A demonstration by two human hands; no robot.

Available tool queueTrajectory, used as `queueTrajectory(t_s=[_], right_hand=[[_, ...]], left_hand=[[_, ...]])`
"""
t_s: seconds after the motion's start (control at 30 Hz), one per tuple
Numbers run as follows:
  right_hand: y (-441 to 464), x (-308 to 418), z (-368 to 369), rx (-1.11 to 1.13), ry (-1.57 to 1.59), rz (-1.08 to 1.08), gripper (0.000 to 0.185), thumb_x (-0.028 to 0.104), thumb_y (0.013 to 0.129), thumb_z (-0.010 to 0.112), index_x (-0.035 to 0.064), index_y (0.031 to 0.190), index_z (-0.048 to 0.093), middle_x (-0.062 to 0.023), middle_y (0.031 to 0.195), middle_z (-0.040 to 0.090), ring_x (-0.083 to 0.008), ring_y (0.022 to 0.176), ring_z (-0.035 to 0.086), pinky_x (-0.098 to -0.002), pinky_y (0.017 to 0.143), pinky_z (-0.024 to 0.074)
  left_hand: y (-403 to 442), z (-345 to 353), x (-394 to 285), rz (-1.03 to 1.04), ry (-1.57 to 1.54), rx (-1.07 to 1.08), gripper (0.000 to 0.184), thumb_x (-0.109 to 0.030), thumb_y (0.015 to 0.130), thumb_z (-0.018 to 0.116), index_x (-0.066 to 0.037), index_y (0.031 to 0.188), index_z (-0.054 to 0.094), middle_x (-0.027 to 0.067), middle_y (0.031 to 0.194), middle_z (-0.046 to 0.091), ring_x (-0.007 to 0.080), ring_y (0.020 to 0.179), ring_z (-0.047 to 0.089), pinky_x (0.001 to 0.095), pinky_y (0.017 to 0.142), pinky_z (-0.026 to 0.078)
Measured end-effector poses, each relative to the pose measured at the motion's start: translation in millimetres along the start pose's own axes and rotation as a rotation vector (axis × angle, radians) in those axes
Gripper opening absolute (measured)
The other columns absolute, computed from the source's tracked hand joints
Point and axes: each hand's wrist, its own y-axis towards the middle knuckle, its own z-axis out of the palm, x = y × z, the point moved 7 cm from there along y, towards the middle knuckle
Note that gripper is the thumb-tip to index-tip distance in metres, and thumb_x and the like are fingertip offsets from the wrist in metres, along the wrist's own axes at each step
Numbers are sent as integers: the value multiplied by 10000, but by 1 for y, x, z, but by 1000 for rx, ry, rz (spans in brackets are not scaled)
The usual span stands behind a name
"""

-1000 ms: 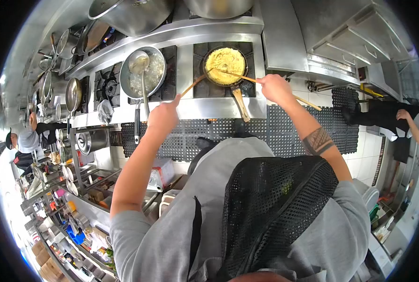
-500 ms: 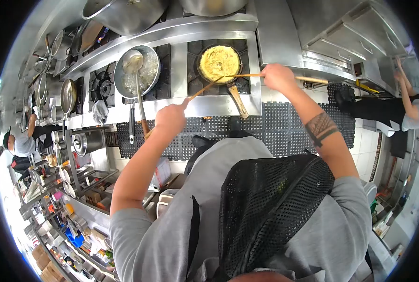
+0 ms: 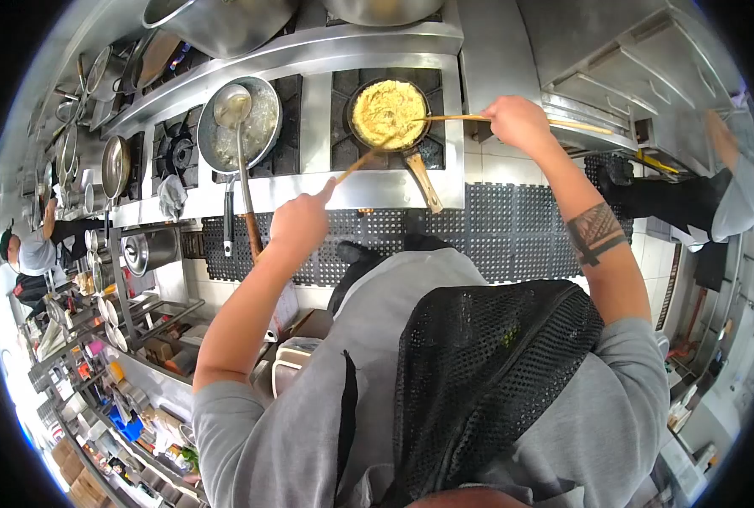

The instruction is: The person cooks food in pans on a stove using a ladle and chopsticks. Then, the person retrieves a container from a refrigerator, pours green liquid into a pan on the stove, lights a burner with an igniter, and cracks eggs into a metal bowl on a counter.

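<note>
In a dark frying pan (image 3: 354,146) on the right burner lies a thick, lumpy yellow egg mixture (image 3: 387,108). My right hand (image 3: 517,124) is closed around a long thin wooden stick (image 3: 457,117), whose inner end reaches the pan's right edge. From the lower left, my left hand (image 3: 299,224) grips another wooden stick (image 3: 358,163); its far end is motion-blurred over the pan's lower edge. The pan's worn handle (image 3: 424,182) points toward me, with neither hand on it.
Left of the frying pan, a wide pan (image 3: 206,146) of bubbling liquid holds a ladle (image 3: 243,161). A grey cloth (image 3: 172,198) hangs at the stove's front edge. Large pots (image 3: 225,25) stand behind. Other people (image 3: 698,199) stand at far right and far left.
My right hand has moved outward to the right with its stick, and my left hand slightly left and down. The view has shifted a little, so the stove appears farther left.
</note>
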Motion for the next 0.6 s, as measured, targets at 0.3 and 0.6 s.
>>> queueTrajectory(t_s=[0.3, 0.6], right_hand=[[15, -18, 29, 4, 60, 55, 353, 121, 872, 573, 261, 1110, 792, -60, 1148, 743, -295, 1094, 682, -438, 924, 562], [23, -1, 34, -4, 125, 103, 354, 125, 872, 584, 247, 1139, 783, -66, 1135, 744, -299, 1087, 688, -429, 929, 563]], left_hand=[[11, -1, 20, -77, 23, 34, 734, -72, 896, 549, -265, 1583, 378, 193, 935, 721, 375, 872, 728, 480, 796, 590], [54, 19, 40, -91, 28, -28, 720, -62, 896, 537, -221, 1581, 381, 181, 932, 734, 357, 860, 735, 483, 779, 597]])
